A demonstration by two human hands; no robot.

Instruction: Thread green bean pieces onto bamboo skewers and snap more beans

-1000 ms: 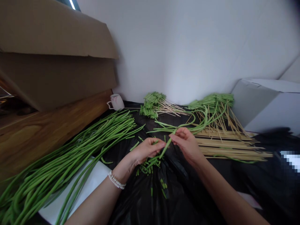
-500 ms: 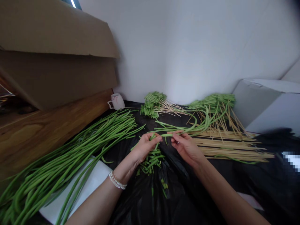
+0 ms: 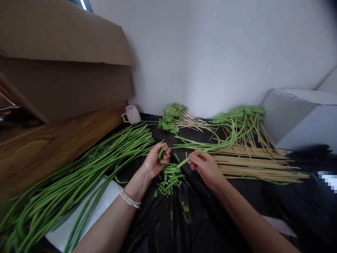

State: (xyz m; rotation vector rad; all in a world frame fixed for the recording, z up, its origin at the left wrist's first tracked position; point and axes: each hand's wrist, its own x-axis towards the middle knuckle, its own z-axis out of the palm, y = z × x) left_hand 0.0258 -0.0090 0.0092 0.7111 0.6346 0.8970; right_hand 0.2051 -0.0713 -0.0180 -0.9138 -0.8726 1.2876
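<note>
"Black plastic lies underneath. What's in each grip?"

"Left hand curls round green bits. Right hand pinches a green stem by short pieces."

"What's done?"

"Whole stems and bare sticks are left; behind, green-topped sticks look done."

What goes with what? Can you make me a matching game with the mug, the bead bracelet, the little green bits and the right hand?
Things:
1. mug
2. bead bracelet
3. little green bits
4. right hand

Where or how:
A. pinching a green stalk
B. in a loose, messy heap between the two arms
C. at the back, near the wall
D. around the left wrist

Right pairs: 1-C, 2-D, 3-B, 4-A
</note>
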